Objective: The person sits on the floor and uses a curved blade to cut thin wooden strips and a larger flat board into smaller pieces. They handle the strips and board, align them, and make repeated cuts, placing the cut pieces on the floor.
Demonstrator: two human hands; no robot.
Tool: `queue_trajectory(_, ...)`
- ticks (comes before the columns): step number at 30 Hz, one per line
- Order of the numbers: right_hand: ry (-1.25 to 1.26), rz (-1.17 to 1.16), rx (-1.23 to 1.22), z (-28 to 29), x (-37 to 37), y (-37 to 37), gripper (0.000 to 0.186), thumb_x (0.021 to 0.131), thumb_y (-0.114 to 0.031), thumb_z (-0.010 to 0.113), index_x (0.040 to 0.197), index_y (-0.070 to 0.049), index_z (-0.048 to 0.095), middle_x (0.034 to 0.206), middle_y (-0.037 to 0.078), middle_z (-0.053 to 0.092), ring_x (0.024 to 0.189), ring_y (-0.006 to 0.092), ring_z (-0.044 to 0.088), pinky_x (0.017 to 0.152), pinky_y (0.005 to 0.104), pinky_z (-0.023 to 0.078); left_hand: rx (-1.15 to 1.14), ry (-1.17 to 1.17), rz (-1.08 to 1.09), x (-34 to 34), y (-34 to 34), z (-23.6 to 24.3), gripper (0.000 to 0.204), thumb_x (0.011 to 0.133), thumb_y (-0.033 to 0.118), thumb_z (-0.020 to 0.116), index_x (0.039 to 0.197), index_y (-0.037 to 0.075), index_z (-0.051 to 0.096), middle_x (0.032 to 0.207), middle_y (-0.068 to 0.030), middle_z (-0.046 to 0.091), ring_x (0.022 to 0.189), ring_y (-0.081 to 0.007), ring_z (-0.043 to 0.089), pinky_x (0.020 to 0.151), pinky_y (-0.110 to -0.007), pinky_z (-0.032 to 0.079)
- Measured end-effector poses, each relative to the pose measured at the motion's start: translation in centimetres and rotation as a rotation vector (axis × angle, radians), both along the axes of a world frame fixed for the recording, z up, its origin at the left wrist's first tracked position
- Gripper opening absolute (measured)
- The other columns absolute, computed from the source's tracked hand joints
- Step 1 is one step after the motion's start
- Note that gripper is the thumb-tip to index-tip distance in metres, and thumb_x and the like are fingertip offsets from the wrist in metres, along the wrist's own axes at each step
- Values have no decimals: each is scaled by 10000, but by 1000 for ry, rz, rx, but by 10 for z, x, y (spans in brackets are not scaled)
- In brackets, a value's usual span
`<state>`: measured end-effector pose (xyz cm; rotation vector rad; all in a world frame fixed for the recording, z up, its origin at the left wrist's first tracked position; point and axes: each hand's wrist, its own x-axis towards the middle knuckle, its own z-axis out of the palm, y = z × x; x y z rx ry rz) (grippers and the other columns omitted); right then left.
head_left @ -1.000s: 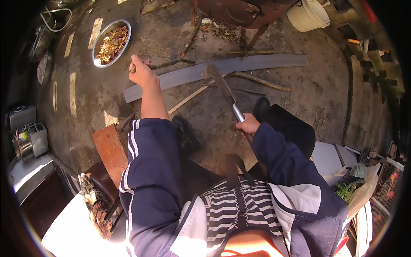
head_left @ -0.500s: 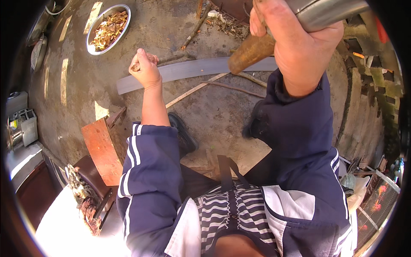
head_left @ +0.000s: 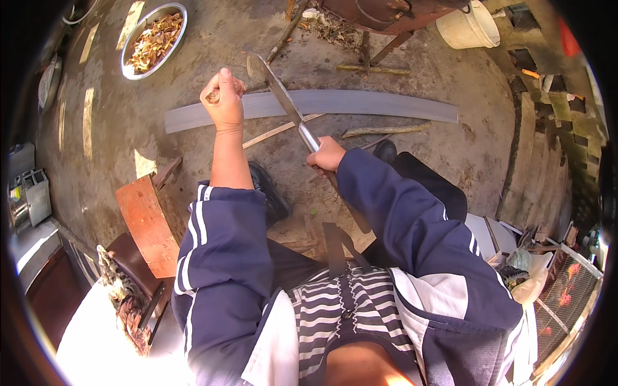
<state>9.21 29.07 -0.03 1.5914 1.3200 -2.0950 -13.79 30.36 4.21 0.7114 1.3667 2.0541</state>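
Note:
My left hand (head_left: pixel 223 100) is closed around a piece of wood, whose pale cut end (head_left: pixel 212 97) shows beside the thumb. The rest of that wood is mostly hidden by the fist. In my right hand (head_left: pixel 327 156) is a billhook (head_left: pixel 281 88) with a long wooden handle, gripped just below its metal socket. Its blade points up and left, the tip close to the right of my left fist. The handle's butt slants down toward my lap. Beneath both hands a long grey board (head_left: pixel 360 101) lies across the floor.
Thin sticks (head_left: pixel 386 130) lie past the board. A metal basin of brown chips (head_left: pixel 154 42) stands far left. A rusty metal stand (head_left: pixel 386 16) and a white bucket (head_left: pixel 468 26) are at the far side. A reddish wooden panel (head_left: pixel 149 225) sits by my left arm.
The billhook has swung down from high at the upper right, and my right hand has dropped toward the middle. My left hand stays nearly in place, still closed.

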Motion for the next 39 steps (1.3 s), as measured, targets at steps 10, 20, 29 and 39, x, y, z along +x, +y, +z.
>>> queue_trajectory(10,328,-268,-503,-8,-7,-30,157,752,2,573,833,-74,463,610,60,468,439,133,443,400,297,379,-215,-489,897,-9,-2,-3,328,900,263,555,689,67,400,520,-26,419,527,-150,410,562,-320,381)
queue_trajectory(20,289,-305,-485,-9,34,-33,179,751,3,570,880,-59,464,619,73,471,440,141,435,394,307,369,82,-228,-74,-25,1,-12,362,891,210,559,603,70,390,527,-8,351,498,-124,325,479,-295,313)
queue_trajectory(29,81,-174,-167,5,40,-32,205,712,8,601,859,-23,461,569,63,467,404,140,448,370,313,369,-65,-287,450,-9,-2,-17,400,936,310,455,634,73,343,504,-20,304,437,-151,313,473,-338,357)
queue_trajectory(39,1082,-262,987,228,-51,82,172,797,59,575,932,-3,486,659,51,499,529,112,508,459,243,421,19,-234,443,-15,-23,-24,412,925,266,479,590,64,349,480,-19,325,418,-136,310,439,-322,346)
